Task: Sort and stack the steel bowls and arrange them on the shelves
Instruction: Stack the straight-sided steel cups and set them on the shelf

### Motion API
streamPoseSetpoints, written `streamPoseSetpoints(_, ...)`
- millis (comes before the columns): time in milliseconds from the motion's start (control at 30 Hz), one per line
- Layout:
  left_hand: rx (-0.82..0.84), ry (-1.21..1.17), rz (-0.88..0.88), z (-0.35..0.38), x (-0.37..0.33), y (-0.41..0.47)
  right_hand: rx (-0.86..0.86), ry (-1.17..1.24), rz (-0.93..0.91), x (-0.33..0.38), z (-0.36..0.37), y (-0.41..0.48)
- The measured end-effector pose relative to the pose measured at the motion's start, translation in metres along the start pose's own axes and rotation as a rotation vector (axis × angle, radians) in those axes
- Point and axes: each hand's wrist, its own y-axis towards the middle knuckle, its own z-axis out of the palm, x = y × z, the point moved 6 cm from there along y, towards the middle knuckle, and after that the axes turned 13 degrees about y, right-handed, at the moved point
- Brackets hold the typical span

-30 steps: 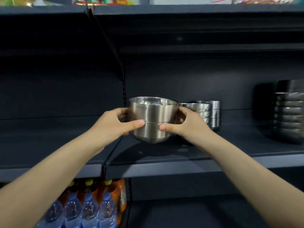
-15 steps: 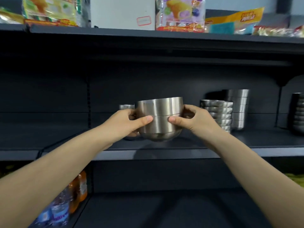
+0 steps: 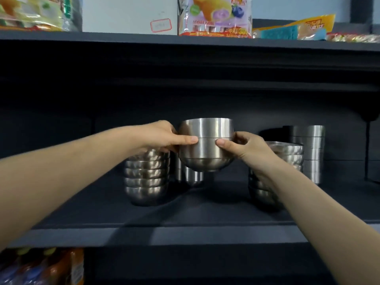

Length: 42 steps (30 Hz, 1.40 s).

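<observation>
The left hand (image 3: 162, 136) and right hand (image 3: 244, 147) hold two nested steel bowls (image 3: 206, 145) between them, upright, in the air above the dark shelf (image 3: 185, 214) and clear of its surface. The left fingers (image 3: 190, 139) are curled round the left wall: the thumb lies across the front, just under the seam where one bowl sits in the other, and the rest are hidden behind the steel. The right fingers (image 3: 223, 143) are curled round the right wall in the same way, with the thumb at the front, a little below that seam, and the knuckles bent beside the rim. The two thumb tips point at each other, with a strip of bare steel between them.

Straight below the left fingers stands the left stack (image 3: 146, 177) of dimpled bowls, its top hidden by the hand. Under the held bowls and further back stands a rear stack (image 3: 193, 177), mostly hidden. Behind the right wrist stands the right stack (image 3: 287, 155), also dimpled and partly covered by the arm. To the right of the right fingers, at the back, stands a tall stack (image 3: 314, 153) of smooth straight-walled bowls.

High above the fingers, the upper shelf (image 3: 185, 41) carries a white box (image 3: 129, 13) and a cake packet (image 3: 214, 16). Far below the left arm, blurred bottles (image 3: 41, 268) show.
</observation>
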Motion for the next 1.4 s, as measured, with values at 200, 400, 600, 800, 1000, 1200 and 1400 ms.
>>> streamPoseSetpoints(200,0.047,-0.001,0.026,-0.017,0.030,0.089,-0.007,0.018,-0.008,-0.032,0.019,0.086)
streamPoseSetpoints(400,0.057,-0.032,0.055,-0.024,0.053,0.160,-0.075,0.041,-0.019,-0.061,0.032,0.147)
streamPoseSetpoints(600,0.006,-0.044,0.045,-0.027,0.070,0.203,-0.109,0.017,-0.003,-0.082,0.041,0.185)
streamPoseSetpoints(800,0.114,0.001,0.005,-0.005,0.089,0.219,-0.075,-0.096,0.105,-0.111,0.042,0.196)
streamPoseSetpoints(1000,0.202,0.061,-0.012,0.017,0.099,0.222,-0.049,-0.161,0.111,-0.125,0.041,0.189)
streamPoseSetpoints(1200,0.193,0.058,-0.018,0.016,0.096,0.222,-0.035,-0.170,0.120,-0.128,0.039,0.183)
streamPoseSetpoints(1400,0.245,0.084,-0.005,0.019,0.097,0.218,-0.041,-0.158,0.108,-0.130,0.039,0.183)
